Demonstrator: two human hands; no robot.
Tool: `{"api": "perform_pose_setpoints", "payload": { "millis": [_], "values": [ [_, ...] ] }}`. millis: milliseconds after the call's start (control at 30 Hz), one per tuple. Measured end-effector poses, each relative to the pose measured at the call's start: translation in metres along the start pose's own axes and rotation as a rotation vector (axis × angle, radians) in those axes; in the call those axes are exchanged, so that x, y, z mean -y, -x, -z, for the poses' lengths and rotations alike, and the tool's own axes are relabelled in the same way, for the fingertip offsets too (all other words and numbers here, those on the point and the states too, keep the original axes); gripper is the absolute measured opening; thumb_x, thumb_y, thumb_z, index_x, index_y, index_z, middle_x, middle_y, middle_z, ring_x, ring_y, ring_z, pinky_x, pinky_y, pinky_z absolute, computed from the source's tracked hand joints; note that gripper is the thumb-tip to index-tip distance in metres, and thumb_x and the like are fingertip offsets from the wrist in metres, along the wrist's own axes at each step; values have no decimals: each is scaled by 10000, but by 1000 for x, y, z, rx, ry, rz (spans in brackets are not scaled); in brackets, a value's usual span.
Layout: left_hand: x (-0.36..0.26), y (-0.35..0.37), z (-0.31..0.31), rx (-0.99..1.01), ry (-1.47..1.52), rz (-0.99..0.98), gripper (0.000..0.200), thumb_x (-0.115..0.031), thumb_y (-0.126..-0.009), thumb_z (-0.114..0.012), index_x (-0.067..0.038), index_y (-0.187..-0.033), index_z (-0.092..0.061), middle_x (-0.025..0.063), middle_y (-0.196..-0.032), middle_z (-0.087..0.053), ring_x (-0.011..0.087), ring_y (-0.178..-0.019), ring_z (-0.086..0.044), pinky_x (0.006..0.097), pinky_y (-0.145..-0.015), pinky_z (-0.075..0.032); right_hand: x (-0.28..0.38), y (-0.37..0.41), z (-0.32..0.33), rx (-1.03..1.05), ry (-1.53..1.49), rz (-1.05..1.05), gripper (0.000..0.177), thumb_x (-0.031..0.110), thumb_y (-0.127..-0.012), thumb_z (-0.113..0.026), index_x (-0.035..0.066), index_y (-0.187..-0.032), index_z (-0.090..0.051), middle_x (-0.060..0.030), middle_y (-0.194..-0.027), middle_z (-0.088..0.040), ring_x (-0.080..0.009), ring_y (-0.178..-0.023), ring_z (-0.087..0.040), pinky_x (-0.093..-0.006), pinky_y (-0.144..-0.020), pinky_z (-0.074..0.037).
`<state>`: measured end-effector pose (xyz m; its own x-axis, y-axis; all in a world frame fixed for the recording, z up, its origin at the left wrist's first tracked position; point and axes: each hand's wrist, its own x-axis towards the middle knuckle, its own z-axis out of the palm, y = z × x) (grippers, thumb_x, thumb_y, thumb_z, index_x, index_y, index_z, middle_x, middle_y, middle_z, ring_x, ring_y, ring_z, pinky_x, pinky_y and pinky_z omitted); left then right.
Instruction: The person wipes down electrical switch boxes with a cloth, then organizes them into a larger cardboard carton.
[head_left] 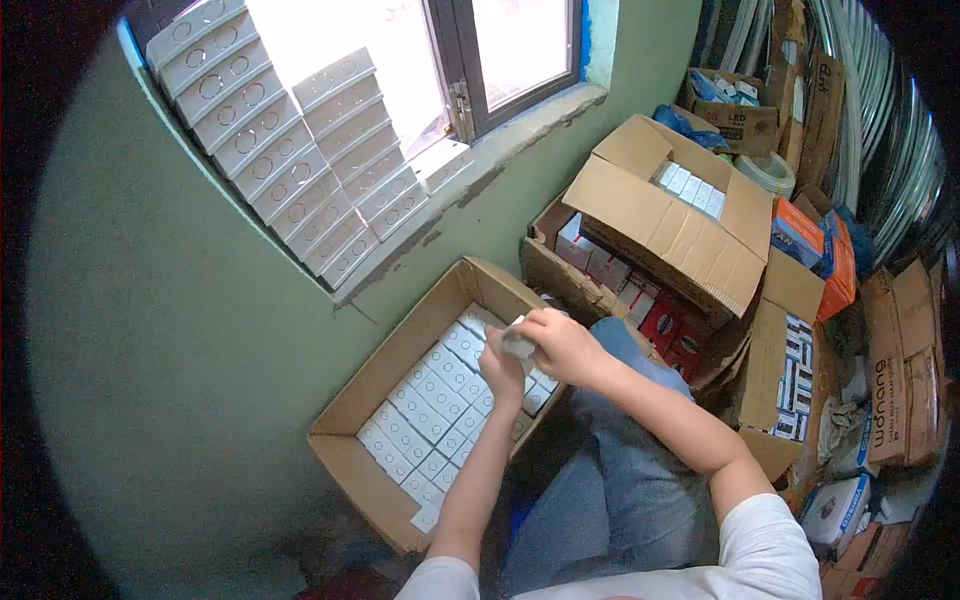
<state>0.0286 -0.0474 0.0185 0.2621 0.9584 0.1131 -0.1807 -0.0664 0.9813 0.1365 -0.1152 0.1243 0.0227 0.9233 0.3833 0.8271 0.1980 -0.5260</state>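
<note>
My right hand grips a small grey-white object above an open cardboard box, its fingers closed over the top. Against the lower left side of that object rests my left hand, fingers curled around it. The object is blurred and partly covered, so I cannot make out its kind. Below both hands, the open cardboard box holds rows of small white boxes, each with a round mark on top. Part of the rows is hidden by my hands and left forearm.
Stacked white boxes lean on the window sill. To the right stand an open carton with white boxes inside, and another carton of dark-and-white packs. Orange-blue boxes and coiled tubing lie farther right.
</note>
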Motion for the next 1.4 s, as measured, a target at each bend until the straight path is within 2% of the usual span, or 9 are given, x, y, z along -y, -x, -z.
{"api": "perform_pose_setpoints", "payload": {
  "millis": [333,367,467,600,800,900,1000,1133,1400],
  "values": [
    [-14,4,0,-60,-105,-94,632,-469,-1053,-301,18,-809,-621,69,-703,-620,143,-676,-546,351,-636,-457,11,-1,0,44,-13,-21,393,-7,-687,-644,61,-1074,-639,-139,-955,-619,-345,-966,-597,-428,-844,-506],
    [-15,7,-5,-105,-123,-6,609,-459,-1060,-296,-32,-726,-574,-10,-675,-564,106,-662,-514,297,-615,-433,7,-2,1,60,10,-71,392,2,-690,-648,61,-1077,-640,-138,-957,-619,-345,-967,-597,-429,-843,-508],
    [-34,15,-3,-66,-283,-42,597,-461,-1060,-293,-50,-717,-556,-13,-673,-558,100,-658,-518,293,-604,-436,-15,-1,-3,24,122,-138,361,43,-721,-639,48,-1082,-640,-131,-959,-623,-341,-963,-598,-427,-826,-519],
    [-25,11,-8,-135,-21,-34,560,-458,-1060,-296,-87,-725,-549,-26,-698,-557,78,-652,-495,276,-585,-416,8,0,7,33,4,191,432,-15,-694,-642,31,-1123,-620,-134,-1030,-625,-334,-1003,-601,-408,-868,-514],
    [-34,3,-5,-125,-231,-44,542,-474,-1044,-354,-75,-718,-524,-19,-670,-511,81,-652,-469,282,-598,-411,-5,-2,0,-27,100,-21,360,-16,-705,-617,36,-1062,-623,-135,-1003,-610,-329,-1004,-594,-420,-858,-516],
    [-31,1,1,-75,-50,-25,530,-513,-1020,-398,-57,-800,-553,-3,-724,-541,84,-694,-500,269,-626,-420,-17,-1,4,52,209,-189,313,4,-722,-595,-10,-1035,-601,-195,-1004,-608,-360,-1023,-592,-442,-880,-505],
    [-24,-13,10,121,183,56,503,-537,-996,-441,-55,-919,-560,8,-800,-573,102,-745,-548,262,-663,-441,-20,3,-5,-184,-7,-149,278,0,-730,-550,-43,-1004,-569,-225,-973,-590,-425,-944,-569,-467,-842,-485],
    [-44,-21,12,469,447,286,453,-428,-1000,-503,-26,-1203,-548,56,-1073,-630,131,-989,-595,256,-875,-451,-14,-5,7,-198,-123,-172,369,-60,-712,-490,-50,-1073,-563,-247,-1042,-592,-429,-1009,-569,-436,-881,-475],
    [-62,-25,21,561,424,321,255,-243,-977,-544,-43,-1137,-546,42,-1036,-614,129,-962,-595,310,-833,-491,-2,-14,17,-288,147,65,407,-6,-686,-648,50,-1089,-642,-120,-1109,-637,-334,-1076,-581,-412,-919,-490]
  ]
}}
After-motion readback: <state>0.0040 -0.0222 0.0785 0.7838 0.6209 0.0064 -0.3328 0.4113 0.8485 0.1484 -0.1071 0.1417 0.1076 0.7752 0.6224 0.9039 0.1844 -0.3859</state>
